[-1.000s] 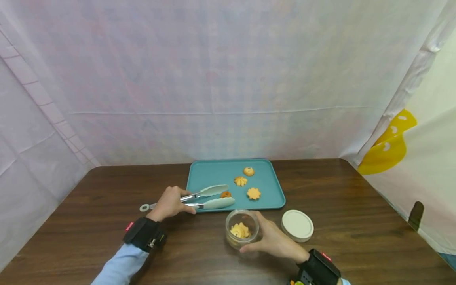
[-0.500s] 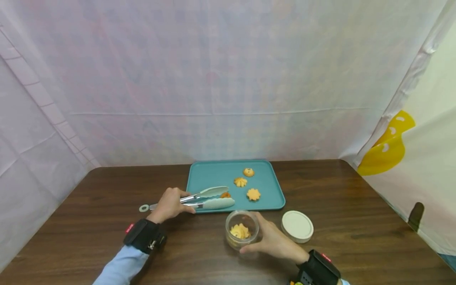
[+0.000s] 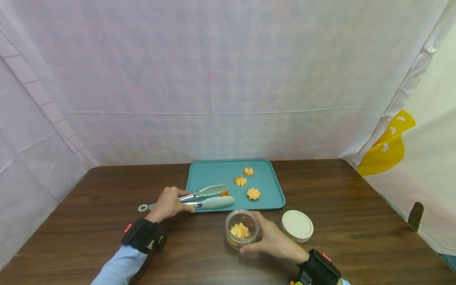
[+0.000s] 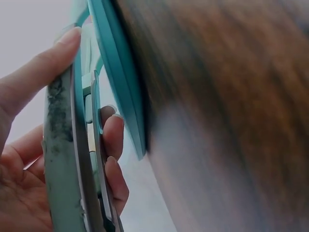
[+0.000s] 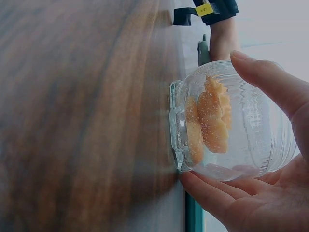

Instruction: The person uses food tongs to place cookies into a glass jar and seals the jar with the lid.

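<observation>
Tongs (image 3: 208, 197) gripped by left hand (image 3: 170, 204), tips bracketing cookie (image 3: 225, 194) on tray (image 3: 213, 174) | right hand (image 3: 274, 239) grips open jar (image 3: 242, 228), steadying it on table (image 3: 356, 237)

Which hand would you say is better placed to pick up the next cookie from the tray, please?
Probably the left hand: it grips the tongs, whose tips flank a cookie on the tray. The right hand is busy holding the glass jar.
</observation>
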Demonstrator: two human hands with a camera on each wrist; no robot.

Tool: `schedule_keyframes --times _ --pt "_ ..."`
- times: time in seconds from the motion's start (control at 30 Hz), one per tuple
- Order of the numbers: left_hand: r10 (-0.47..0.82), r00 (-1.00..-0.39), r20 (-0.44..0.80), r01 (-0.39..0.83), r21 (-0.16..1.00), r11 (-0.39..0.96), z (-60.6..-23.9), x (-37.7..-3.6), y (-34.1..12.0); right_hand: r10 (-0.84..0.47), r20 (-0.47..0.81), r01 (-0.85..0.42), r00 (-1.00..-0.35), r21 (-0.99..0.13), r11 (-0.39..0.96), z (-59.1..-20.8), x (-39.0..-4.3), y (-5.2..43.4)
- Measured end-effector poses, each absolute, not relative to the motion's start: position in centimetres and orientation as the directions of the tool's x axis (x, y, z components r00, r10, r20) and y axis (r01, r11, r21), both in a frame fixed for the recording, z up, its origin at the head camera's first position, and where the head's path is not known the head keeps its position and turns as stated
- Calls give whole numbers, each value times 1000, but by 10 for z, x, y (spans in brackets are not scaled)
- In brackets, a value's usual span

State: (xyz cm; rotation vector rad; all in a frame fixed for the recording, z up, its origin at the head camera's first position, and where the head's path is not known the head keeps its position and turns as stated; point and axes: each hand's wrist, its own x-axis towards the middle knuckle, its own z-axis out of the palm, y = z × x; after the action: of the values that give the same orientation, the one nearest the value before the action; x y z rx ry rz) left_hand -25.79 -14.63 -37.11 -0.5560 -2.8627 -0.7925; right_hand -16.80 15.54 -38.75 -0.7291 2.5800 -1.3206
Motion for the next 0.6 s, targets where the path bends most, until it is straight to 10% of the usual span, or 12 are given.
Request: schedule_keyframes --times 0.6 --pt "410 -888 210 450 581 678 -350 -245 -158 -487 125 -394 -865 -770 502 -390 -169 156"
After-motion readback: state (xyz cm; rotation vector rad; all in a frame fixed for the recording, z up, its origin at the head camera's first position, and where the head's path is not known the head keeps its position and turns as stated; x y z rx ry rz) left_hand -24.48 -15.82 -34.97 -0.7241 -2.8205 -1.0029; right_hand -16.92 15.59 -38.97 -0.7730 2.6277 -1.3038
